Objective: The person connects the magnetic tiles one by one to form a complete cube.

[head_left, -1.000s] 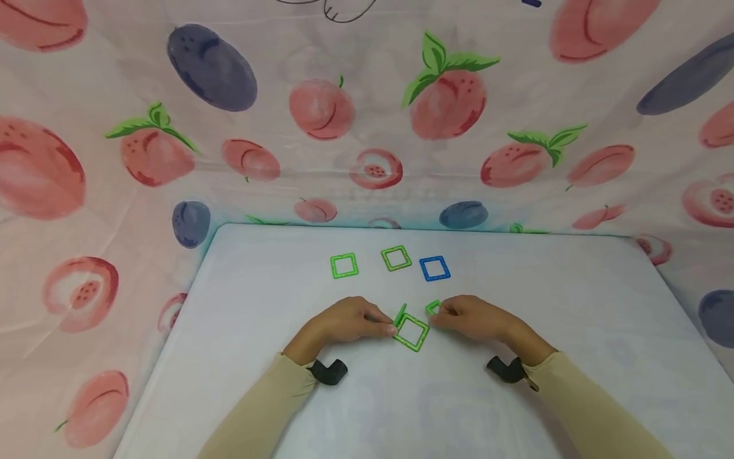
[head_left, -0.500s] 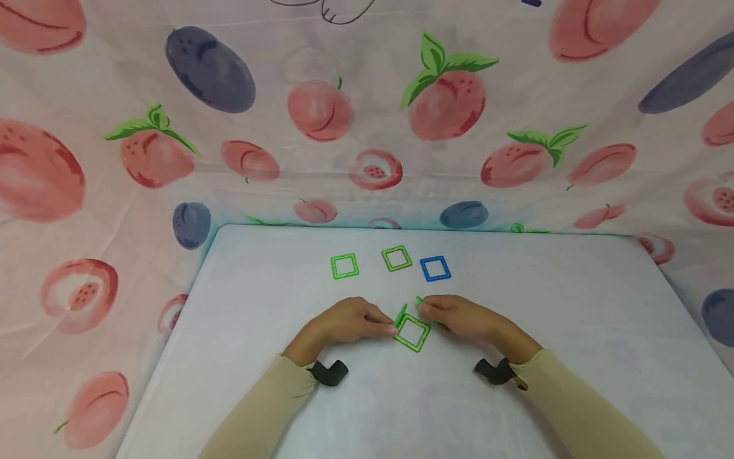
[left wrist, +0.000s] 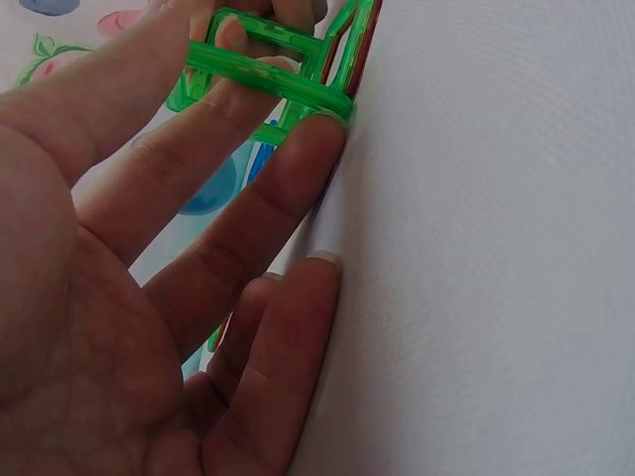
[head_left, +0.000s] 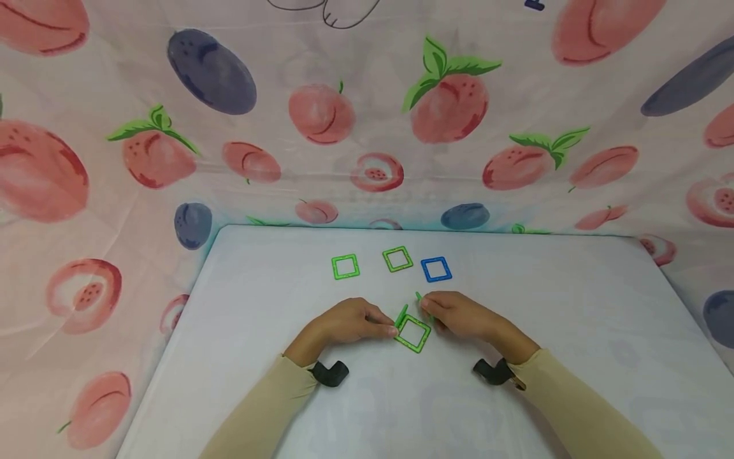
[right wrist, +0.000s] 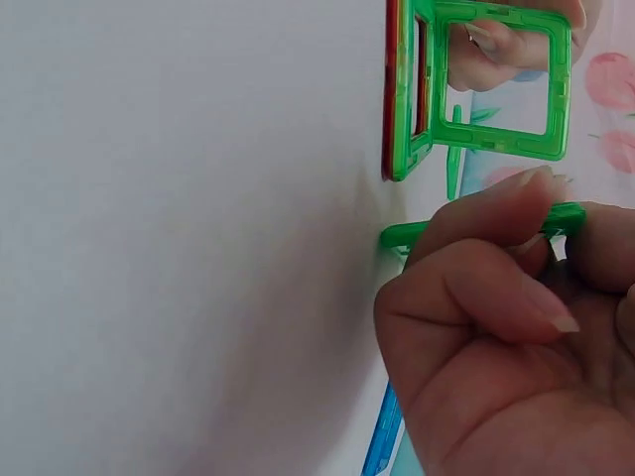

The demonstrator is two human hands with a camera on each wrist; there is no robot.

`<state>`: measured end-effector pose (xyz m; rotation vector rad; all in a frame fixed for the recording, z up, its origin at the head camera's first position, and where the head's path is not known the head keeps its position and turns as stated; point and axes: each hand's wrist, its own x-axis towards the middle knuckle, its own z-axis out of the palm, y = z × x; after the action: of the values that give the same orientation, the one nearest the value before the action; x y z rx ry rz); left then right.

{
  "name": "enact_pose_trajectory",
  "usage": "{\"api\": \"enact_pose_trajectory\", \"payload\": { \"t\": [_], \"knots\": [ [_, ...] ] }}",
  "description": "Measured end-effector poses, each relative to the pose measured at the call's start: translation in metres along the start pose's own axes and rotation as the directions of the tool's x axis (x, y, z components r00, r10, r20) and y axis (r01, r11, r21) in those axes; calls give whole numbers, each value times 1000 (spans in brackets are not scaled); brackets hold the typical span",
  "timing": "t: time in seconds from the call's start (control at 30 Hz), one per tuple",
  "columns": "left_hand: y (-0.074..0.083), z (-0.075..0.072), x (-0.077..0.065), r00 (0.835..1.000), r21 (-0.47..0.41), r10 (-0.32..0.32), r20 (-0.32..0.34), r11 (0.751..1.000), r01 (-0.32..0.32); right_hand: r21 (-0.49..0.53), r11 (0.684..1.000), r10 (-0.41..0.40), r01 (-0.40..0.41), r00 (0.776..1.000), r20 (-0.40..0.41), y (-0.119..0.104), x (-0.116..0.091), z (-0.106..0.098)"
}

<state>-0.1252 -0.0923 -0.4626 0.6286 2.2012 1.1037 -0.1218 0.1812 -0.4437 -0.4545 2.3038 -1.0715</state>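
In the head view my left hand pinches an upright green square magnetic tile between thumb and fingers. This tile stands along the left edge of a green magnetic tile lying flat on the table. A red layer shows under the flat tile in the right wrist view. Just to the right, my right hand grips another green magnetic tile by thumb and curled fingers. That tile is held on edge, apart from the other two, and the fingers hide most of it.
Farther back on the white table lie a green tile, a darker green tile and a blue tile. A fruit-printed cloth rises behind the table's far edge. Each wrist wears a black mount.
My right hand has moved slightly left, turning its green tile up on edge beside the flat one. My left hand keeps its hold on the upright tile.
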Motion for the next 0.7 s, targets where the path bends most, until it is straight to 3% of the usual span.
{"api": "enact_pose_trajectory", "payload": {
  "t": [0.7],
  "knots": [
    [0, 0, -1, 1000, -6, 4, -4, 1000, -4, -10, 998, -68, 69, 994, 81, 9, 2, -6]
  ]
}}
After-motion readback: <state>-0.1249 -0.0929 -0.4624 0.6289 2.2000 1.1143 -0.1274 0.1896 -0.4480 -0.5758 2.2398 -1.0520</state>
